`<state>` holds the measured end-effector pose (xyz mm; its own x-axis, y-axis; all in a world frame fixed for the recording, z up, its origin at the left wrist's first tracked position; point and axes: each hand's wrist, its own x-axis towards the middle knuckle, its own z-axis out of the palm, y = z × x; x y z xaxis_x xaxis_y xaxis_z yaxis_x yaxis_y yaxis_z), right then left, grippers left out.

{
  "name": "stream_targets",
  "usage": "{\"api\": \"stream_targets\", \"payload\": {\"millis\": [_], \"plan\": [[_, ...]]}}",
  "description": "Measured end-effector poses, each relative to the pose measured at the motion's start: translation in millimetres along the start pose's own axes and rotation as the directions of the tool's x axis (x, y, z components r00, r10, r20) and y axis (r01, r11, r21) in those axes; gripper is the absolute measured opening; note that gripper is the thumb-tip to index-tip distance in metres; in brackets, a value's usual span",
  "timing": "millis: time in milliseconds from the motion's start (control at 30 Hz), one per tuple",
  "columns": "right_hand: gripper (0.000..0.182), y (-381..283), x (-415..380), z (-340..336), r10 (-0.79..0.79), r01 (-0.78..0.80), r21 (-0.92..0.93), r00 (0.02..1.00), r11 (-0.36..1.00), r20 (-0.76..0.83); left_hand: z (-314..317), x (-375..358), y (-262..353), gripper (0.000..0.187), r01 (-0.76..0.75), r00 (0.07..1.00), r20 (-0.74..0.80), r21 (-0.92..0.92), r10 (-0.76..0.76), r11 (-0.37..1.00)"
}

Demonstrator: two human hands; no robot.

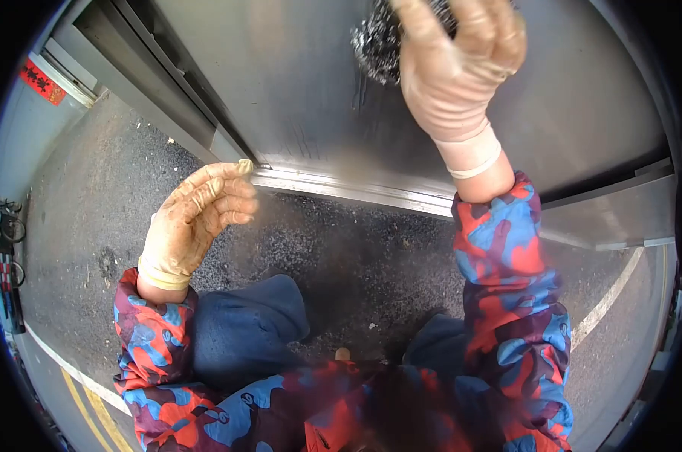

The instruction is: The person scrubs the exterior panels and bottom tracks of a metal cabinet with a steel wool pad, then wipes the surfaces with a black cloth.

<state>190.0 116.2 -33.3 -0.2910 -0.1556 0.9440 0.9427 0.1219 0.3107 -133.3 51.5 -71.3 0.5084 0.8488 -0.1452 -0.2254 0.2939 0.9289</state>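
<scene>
My right hand [461,75], in a thin pale glove, presses a steel wool scourer [379,44] against the upper part of a grey metal panel [303,90]. Its fingers curl over the scourer, and their tips run partly out of view at the top. Wet streaks run down the metal below the scourer. My left hand [194,218], also gloved and stained brownish, hangs in the air near the panel's lower left corner. Its fingers are stretched out and loosely bent, with nothing in them.
A bright metal sill [356,190] runs along the panel's lower edge, above dark asphalt [356,264]. A metal frame [141,83] stands at the left. Farther left are a red paper strip [43,83] on a wall and bicycles [11,226]. My bent knees [243,324] are below.
</scene>
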Motion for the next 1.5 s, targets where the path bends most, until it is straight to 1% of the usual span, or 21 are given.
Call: {"api": "stream_targets", "payload": {"millis": [67, 133, 167, 200, 333, 500, 533, 567, 667, 700, 800, 867, 967, 1000, 1067, 1167, 1200, 1267, 1367, 1433, 1500], "plan": [[0.032, -32, -64, -26, -0.18, 0.18, 0.039, 0.896, 0.983, 0.406, -2, 0, 1, 0.038, -0.01, 1.0, -0.006, -0.015, 0.01, 1.0], [0.04, -59, -175, -48, -0.453, 0.349, 0.289, 0.643, 0.891, 0.618, -5, -1, -1, 0.037, -0.016, 1.0, -0.013, -0.026, 0.015, 1.0], [0.045, -68, -233, -62, -0.537, 0.315, 0.437, 0.423, 0.843, 0.73, -8, -2, 0, 0.037, -0.023, 0.999, -0.029, -0.029, 0.022, 0.999], [0.048, -77, -283, -77, -0.536, 0.236, 0.482, 0.326, 0.844, 0.779, -8, -3, -2, 0.037, -0.025, 0.999, -0.044, -0.034, 0.023, 0.999], [0.049, -74, -259, -75, -0.555, 0.165, 0.531, 0.266, 0.832, 0.788, -16, -6, -5, 0.04, 0.002, 0.996, -0.09, -0.001, -0.002, 1.0], [0.03, -43, -71, -31, -0.234, 0.181, 0.152, 0.82, 0.972, 0.523, -20, -8, -3, 0.039, -0.028, 0.996, -0.089, -0.023, 0.026, 0.999], [0.031, -32, -27, -21, -0.111, 0.079, 0.093, 0.902, 0.993, 0.416, -17, -6, -5, 0.039, -0.023, 0.995, -0.096, -0.024, 0.021, 0.999], [0.042, -14, 10, -2, -0.146, 0.134, 0.112, 0.983, 0.985, 0.112, -16, -6, -6, 0.039, -0.023, 0.998, -0.061, -0.034, 0.021, 0.999], [0.04, -38, 15, 10, 0.06, -0.058, -0.022, 0.991, 0.998, 0.115, -13, -5, -6, 0.038, -0.016, 1.0, -0.024, -0.054, 0.015, 0.998], [0.043, -52, -9, 1, -0.065, 0.07, -0.01, 0.961, 0.997, 0.27, -12, -4, -5, 0.037, -0.021, 1.0, -0.016, -0.064, 0.02, 0.998], [0.047, -101, -158, -23, -0.433, 0.295, 0.318, 0.606, 0.901, 0.667, -10, -6, -4, 0.036, -0.013, 0.998, -0.055, -0.081, 0.009, 0.997], [0.052, -112, -255, -46, -0.587, 0.36, 0.472, 0.362, 0.805, 0.725, -15, -6, -9, 0.036, -0.04, 0.999, -0.023, -0.108, 0.038, 0.993], [0.05, -111, -263, -47, -0.6, 0.309, 0.521, 0.288, 0.796, 0.746, -20, -7, -8, 0.038, 0.003, 1.0, -0.02, -0.058, -0.004, 0.998], [0.05, -109, -250, -52, -0.595, 0.308, 0.516, 0.283, 0.799, 0.752, -19, -10, -9, 0.038, 0.008, 1.0, -0.012, -0.059, -0.009, 0.998], [0.046, -94, -187, -37, -0.493, 0.265, 0.416, 0.486, 0.87, 0.722, -21, -9, -4, 0.035, -0.063, 0.997, -0.056, -0.121, 0.057, 0.991], [0.036, -75, -62, -6, -0.18, 0.146, 0.109, 0.881, 0.983, 0.439, -18, -11, 0, 0.035, -0.045, 0.996, -0.082, -0.11, 0.036, 0.993], [0.033, -69, -20, 4, -0.057, 0.047, 0.036, 0.942, 0.998, 0.33, -15, -13, 1, 0.035, -0.043, 0.996, -0.083, -0.114, 0.034, 0.993], [0.028, -56, 34, 25, -0.047, 0.034, 0.074, 0.982, 0.997, 0.183, -8, -7, 1, 0.034, -0.05, 0.999, 0.007, -0.105, 0.051, 0.993], [0.028, -84, -2, 26, -0.179, 0.136, 0.15, 0.929, 0.979, 0.324, -6, -8, 0, 0.034, -0.05, 0.998, 0.03, -0.13, 0.054, 0.99], [0.034, -113, -89, 15, -0.354, 0.154, 0.381, 0.766, 0.912, 0.536, -8, -9, 1, 0.034, -0.071, 0.997, 0.02, -0.128, 0.074, 0.989], [0.042, -129, -177, -8, -0.48, 0.142, 0.479, 0.501, 0.866, 0.72, -10, -9, -1, 0.034, -0.069, 0.998, -0.003, -0.143, 0.069, 0.987]]}}
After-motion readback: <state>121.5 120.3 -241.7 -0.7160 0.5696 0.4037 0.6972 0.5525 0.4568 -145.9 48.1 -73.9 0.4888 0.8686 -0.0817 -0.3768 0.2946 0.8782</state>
